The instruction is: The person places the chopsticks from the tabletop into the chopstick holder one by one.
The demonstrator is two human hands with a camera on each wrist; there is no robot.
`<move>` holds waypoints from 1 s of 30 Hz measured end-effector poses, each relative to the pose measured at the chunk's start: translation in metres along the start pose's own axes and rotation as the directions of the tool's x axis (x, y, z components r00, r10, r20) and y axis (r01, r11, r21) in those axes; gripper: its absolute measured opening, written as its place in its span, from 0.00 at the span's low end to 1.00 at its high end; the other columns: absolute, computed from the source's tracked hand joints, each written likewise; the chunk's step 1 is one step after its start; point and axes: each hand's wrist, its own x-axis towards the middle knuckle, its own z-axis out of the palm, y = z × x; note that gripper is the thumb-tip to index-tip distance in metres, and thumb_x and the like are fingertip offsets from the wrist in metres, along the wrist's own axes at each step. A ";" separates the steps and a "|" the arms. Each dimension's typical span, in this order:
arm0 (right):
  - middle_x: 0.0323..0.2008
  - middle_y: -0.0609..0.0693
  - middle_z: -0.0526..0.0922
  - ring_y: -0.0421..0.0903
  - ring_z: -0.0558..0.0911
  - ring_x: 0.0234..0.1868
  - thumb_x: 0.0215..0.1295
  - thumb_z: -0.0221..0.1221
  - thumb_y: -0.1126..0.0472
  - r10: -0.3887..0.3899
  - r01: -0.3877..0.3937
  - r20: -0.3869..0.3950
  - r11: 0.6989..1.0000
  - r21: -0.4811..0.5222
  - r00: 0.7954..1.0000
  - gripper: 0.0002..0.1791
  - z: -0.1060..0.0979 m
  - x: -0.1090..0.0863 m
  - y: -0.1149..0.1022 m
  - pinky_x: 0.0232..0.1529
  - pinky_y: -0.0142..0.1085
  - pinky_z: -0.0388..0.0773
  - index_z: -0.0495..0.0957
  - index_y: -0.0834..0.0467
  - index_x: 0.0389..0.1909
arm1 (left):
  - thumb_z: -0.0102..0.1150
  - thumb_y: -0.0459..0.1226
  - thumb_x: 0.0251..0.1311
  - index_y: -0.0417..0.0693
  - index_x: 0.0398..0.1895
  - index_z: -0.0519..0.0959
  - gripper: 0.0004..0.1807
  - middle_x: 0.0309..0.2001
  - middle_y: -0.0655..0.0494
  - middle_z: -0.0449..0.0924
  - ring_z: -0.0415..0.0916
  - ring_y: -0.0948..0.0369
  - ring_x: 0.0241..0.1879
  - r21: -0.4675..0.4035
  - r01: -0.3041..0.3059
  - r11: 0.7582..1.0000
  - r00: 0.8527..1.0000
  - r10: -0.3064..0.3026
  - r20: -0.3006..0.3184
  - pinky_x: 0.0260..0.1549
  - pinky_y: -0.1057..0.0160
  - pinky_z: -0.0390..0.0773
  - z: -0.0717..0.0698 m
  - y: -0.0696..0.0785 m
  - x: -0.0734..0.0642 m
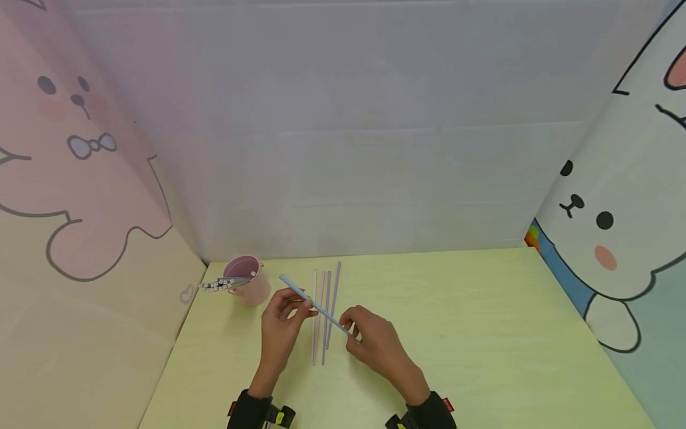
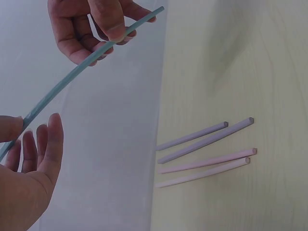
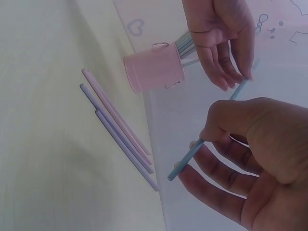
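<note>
A long thin blue stick (image 1: pixel 328 316) is held above the table, slanting between both hands. My left hand (image 1: pixel 281 330) pinches it toward its upper left end between thumb and fingers. Nearer the other end, my right hand (image 1: pixel 379 342) grips the stick, and a short tip pokes out past its fingers in the right wrist view. Beneath the hands, two purple sticks (image 2: pixel 211 137) lie side by side on the table. Next to them are two pink sticks (image 2: pixel 211 162), one paler than the other.
At the back left of the table (image 1: pixel 482 333) stands a pink bucket (image 1: pixel 254 292) with small handles. Several bluish-grey sticks (image 3: pixel 185 44) lean out over its rim. A pale cloth wall (image 1: pixel 375 149) rises behind the table, with cartoon-printed walls on both sides.
</note>
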 end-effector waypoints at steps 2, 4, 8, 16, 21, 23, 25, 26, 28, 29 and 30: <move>0.34 0.40 0.79 0.35 0.81 0.30 0.53 0.62 0.67 -0.013 0.013 -0.012 1.000 -0.003 1.000 0.15 0.002 0.001 -0.001 0.21 0.29 0.77 0.77 0.49 0.41 | 0.58 0.18 0.60 0.22 0.49 0.69 0.15 0.40 0.24 0.71 0.80 0.45 0.36 -0.022 -0.025 0.999 1.000 0.025 0.003 0.34 0.47 0.85 0.000 0.003 0.001; 0.34 0.41 0.80 0.36 0.81 0.30 0.53 0.62 0.68 -0.023 0.023 -0.028 1.000 -0.008 0.999 0.15 0.004 0.001 -0.002 0.21 0.28 0.77 0.77 0.49 0.41 | 0.57 0.17 0.60 0.20 0.49 0.68 0.15 0.40 0.24 0.71 0.81 0.50 0.37 -0.046 -0.048 0.998 0.999 0.048 0.005 0.34 0.45 0.85 0.000 0.006 0.002; 0.34 0.42 0.80 0.38 0.82 0.32 0.54 0.62 0.68 -0.034 0.033 -0.056 0.999 -0.004 0.998 0.14 0.006 0.003 -0.003 0.22 0.29 0.78 0.77 0.51 0.41 | 0.56 0.16 0.59 0.19 0.49 0.69 0.15 0.40 0.27 0.73 0.81 0.54 0.37 -0.057 -0.081 0.995 0.997 0.081 -0.001 0.33 0.42 0.83 -0.001 0.013 0.004; 0.34 0.46 0.81 0.42 0.82 0.32 0.52 0.67 0.66 0.027 -0.028 -0.081 1.000 -0.004 0.996 0.13 0.017 0.003 0.007 0.24 0.32 0.79 0.79 0.55 0.39 | 0.54 0.13 0.57 0.17 0.47 0.69 0.15 0.40 0.31 0.74 0.81 0.53 0.37 -0.055 -0.153 0.987 0.987 0.150 -0.065 0.34 0.48 0.85 -0.016 0.029 0.011; 0.31 0.46 0.81 0.42 0.81 0.30 0.53 0.66 0.66 0.077 -0.078 -0.063 0.997 -0.012 0.995 0.11 0.027 0.000 0.015 0.22 0.31 0.77 0.78 0.53 0.37 | 0.53 0.11 0.56 0.13 0.47 0.67 0.15 0.40 0.36 0.76 0.81 0.53 0.37 -0.070 -0.188 0.980 0.976 0.178 -0.128 0.34 0.50 0.86 -0.030 0.041 0.016; 0.30 0.45 0.80 0.41 0.80 0.29 0.53 0.65 0.66 0.092 -0.094 -0.060 0.995 -0.020 0.994 0.11 0.030 0.000 0.017 0.22 0.30 0.76 0.78 0.51 0.36 | 0.53 0.11 0.56 0.12 0.47 0.66 0.15 0.39 0.38 0.77 0.81 0.53 0.37 -0.073 -0.201 0.977 0.971 0.188 -0.149 0.33 0.50 0.86 -0.036 0.045 0.017; 0.30 0.44 0.80 0.40 0.80 0.29 0.52 0.65 0.66 0.106 -0.108 -0.065 0.994 -0.032 0.992 0.11 0.033 0.000 0.018 0.21 0.30 0.76 0.78 0.51 0.35 | 0.53 0.11 0.56 0.12 0.46 0.66 0.15 0.39 0.38 0.77 0.81 0.52 0.37 -0.078 -0.216 0.973 0.966 0.202 -0.165 0.33 0.49 0.86 -0.041 0.049 0.018; 0.30 0.44 0.80 0.39 0.79 0.29 0.52 0.65 0.66 0.111 -0.114 -0.068 0.993 -0.038 0.991 0.10 0.035 0.000 0.019 0.21 0.30 0.75 0.78 0.52 0.35 | 0.53 0.10 0.56 0.12 0.46 0.66 0.15 0.39 0.37 0.77 0.81 0.52 0.37 -0.083 -0.225 0.971 0.963 0.209 -0.173 0.33 0.49 0.86 -0.044 0.052 0.019; 0.30 0.43 0.80 0.38 0.79 0.28 0.52 0.65 0.65 0.127 -0.131 -0.069 0.990 -0.052 0.989 0.10 0.037 0.002 0.021 0.21 0.31 0.75 0.79 0.53 0.36 | 0.52 0.10 0.55 0.12 0.46 0.66 0.15 0.39 0.37 0.77 0.81 0.51 0.37 -0.092 -0.247 0.965 0.955 0.226 -0.191 0.33 0.50 0.86 -0.049 0.056 0.020; 0.30 0.44 0.80 0.39 0.79 0.28 0.52 0.66 0.65 0.133 -0.137 -0.070 0.989 -0.058 0.989 0.10 0.039 0.002 0.022 0.21 0.31 0.75 0.79 0.54 0.36 | 0.52 0.09 0.55 0.11 0.46 0.65 0.15 0.39 0.36 0.77 0.81 0.51 0.36 -0.100 -0.259 0.961 0.951 0.235 -0.200 0.33 0.51 0.86 -0.052 0.058 0.021; 0.30 0.44 0.80 0.38 0.78 0.28 0.53 0.66 0.65 0.144 -0.148 -0.066 0.987 -0.064 0.987 0.10 0.041 0.003 0.023 0.21 0.31 0.75 0.79 0.54 0.36 | 0.51 0.09 0.54 0.10 0.46 0.65 0.15 0.39 0.36 0.77 0.81 0.51 0.36 -0.108 -0.270 0.957 0.947 0.244 -0.209 0.34 0.52 0.86 -0.054 0.060 0.022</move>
